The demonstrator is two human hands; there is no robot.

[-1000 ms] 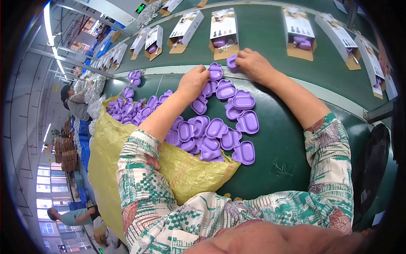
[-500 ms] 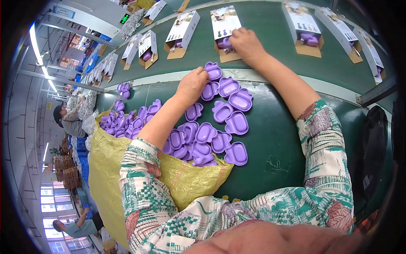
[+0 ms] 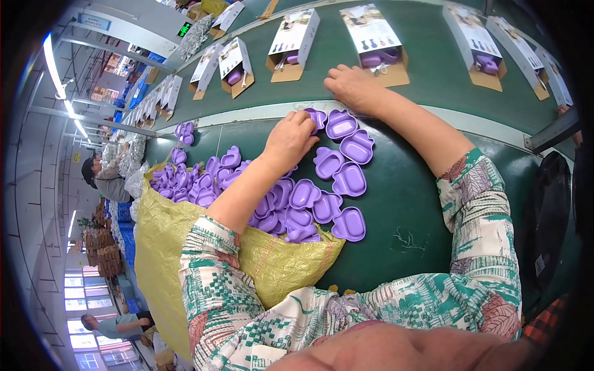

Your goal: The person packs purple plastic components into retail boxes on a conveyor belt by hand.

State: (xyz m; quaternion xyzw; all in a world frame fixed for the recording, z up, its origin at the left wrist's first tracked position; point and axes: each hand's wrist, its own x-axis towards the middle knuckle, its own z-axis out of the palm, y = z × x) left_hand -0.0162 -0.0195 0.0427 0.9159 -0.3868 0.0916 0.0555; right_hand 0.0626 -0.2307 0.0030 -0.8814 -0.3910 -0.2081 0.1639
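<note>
My left hand point(image 3: 289, 141) is closed at the rim of a small purple animal-shaped dish point(image 3: 318, 119), beside the rail at the worktable's far edge. Its fingers partly cover that dish. My right hand point(image 3: 355, 90) hovers over the near edge of the green belt, fingers loosely bent, with nothing visible in it. Just beyond it lies an open printed box point(image 3: 373, 28), purple pieces point(image 3: 378, 57) showing in its mouth. More purple dishes point(image 3: 348, 179) lie loose in front of my hands. Others spill in a heap point(image 3: 201, 185) from a yellow woven sack point(image 3: 164, 232).
Several similar boxes point(image 3: 296, 34) lie along the belt point(image 3: 427, 80), flaps facing me. A metal rail point(image 3: 247, 116) divides belt from table point(image 3: 402, 204). At right are a metal bracket point(image 3: 552, 128) and a black mesh bag point(image 3: 544, 222). Two people work at far left.
The boxes have shifted right along the belt. My right hand has come away from the box mouth, leaving purple pieces inside. My left hand has moved slightly right and nearer to me.
</note>
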